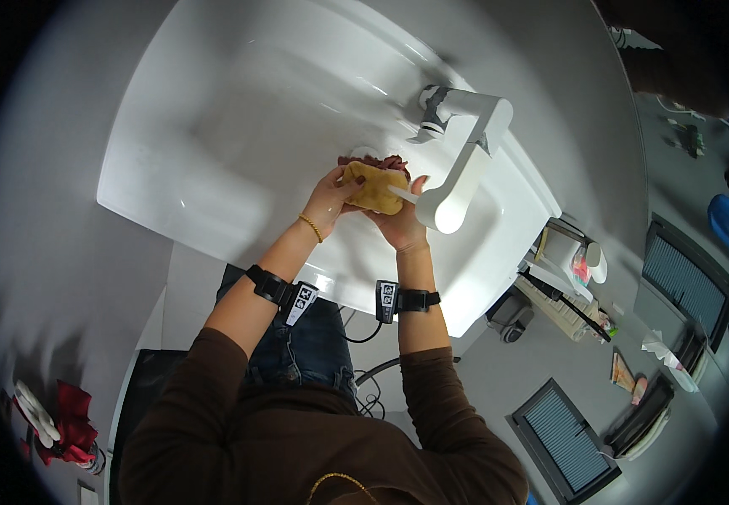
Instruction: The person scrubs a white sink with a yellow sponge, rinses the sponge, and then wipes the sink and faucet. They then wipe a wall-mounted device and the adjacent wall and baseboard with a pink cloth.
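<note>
Both hands hold a yellow sponge-like pad (374,187) over the white sink basin (244,120). Reddish-brown shaggy strands (392,163) stick out along its far edge. My left hand (328,201) grips the left side, its thumb lying on the yellow face. My right hand (404,226) supports the pad from the right and below, with part of its fingers hidden behind the faucet. A thin white stream, apparently water, runs from the white faucet (456,183) onto the right part of the pad.
The faucet's arm reaches over the basin close to my right hand. A black brush-like tool (566,303) and a shelf with small items stand at the right. Red cloth (74,423) hangs at the lower left. Cables dangle below the sink's front edge.
</note>
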A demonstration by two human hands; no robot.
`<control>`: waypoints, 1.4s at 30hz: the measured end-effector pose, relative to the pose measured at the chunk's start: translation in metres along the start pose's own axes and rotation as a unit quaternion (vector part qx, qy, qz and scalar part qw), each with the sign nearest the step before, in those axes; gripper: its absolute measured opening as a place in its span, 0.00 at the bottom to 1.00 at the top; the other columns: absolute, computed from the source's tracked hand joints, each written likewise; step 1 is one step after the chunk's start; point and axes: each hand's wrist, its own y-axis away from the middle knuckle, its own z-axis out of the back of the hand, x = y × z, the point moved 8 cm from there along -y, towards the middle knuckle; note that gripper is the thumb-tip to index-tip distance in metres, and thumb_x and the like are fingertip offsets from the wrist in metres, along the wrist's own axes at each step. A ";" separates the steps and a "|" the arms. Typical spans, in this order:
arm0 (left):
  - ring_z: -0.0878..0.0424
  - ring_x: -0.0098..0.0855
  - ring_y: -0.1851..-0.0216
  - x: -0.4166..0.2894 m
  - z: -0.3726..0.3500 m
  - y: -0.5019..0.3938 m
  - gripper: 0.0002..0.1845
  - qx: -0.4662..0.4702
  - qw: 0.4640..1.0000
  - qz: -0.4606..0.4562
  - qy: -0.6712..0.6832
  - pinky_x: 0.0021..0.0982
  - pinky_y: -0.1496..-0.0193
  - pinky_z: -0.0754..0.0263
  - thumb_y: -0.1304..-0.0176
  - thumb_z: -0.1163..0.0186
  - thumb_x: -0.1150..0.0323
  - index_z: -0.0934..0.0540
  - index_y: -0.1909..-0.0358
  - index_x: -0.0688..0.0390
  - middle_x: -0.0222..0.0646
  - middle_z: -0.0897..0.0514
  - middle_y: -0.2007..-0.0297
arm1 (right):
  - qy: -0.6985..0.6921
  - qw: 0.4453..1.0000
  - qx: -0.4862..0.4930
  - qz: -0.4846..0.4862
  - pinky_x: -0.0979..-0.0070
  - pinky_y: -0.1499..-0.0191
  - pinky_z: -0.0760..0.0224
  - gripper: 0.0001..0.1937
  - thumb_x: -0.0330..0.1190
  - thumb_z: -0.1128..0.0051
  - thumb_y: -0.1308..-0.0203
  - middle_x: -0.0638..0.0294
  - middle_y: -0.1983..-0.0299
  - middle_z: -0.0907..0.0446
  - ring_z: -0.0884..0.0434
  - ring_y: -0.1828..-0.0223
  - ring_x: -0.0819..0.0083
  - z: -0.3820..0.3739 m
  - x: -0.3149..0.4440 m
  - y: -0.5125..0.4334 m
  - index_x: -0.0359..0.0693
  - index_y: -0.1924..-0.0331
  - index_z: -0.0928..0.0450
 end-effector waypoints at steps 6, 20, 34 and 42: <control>0.23 0.26 0.47 -0.008 0.014 -0.003 0.22 -0.068 0.979 -0.068 -0.181 0.31 0.44 0.27 0.33 0.39 0.69 0.27 0.38 0.58 0.30 0.23 0.46 | 0.277 0.946 -0.062 0.159 0.65 0.34 0.32 0.26 0.27 0.47 0.33 0.57 0.37 0.26 0.26 0.36 0.65 0.006 0.020 -0.009 0.36 0.32 0.36; 0.21 0.25 0.54 0.042 -0.029 -0.026 0.16 -0.013 0.985 -0.005 0.172 0.29 0.43 0.26 0.31 0.43 0.65 0.24 0.44 0.60 0.29 0.21 0.53 | 0.673 0.659 -0.180 0.283 0.73 0.55 0.26 0.09 0.27 0.39 0.39 0.64 0.67 0.19 0.20 0.65 0.70 -0.017 0.010 -0.005 0.37 0.57 0.24; 0.26 0.21 0.42 0.016 -0.021 -0.023 0.30 -0.096 0.992 -0.078 -0.018 0.23 0.41 0.32 0.22 0.57 0.46 0.28 0.33 0.59 0.28 0.22 0.44 | 0.228 0.918 -0.220 0.241 0.80 0.58 0.33 0.07 0.33 0.50 0.30 0.66 0.65 0.26 0.29 0.64 0.80 0.003 0.005 -0.029 0.39 0.63 0.28; 0.31 0.26 0.35 0.024 -0.026 -0.026 0.32 -0.105 0.994 -0.041 0.006 0.26 0.31 0.40 0.21 0.58 0.47 0.35 0.27 0.59 0.32 0.28 0.34 | 0.179 0.939 -0.184 0.229 0.72 0.56 0.27 0.12 0.37 0.55 0.26 0.63 0.69 0.25 0.26 0.67 0.71 0.000 0.005 -0.033 0.36 0.60 0.28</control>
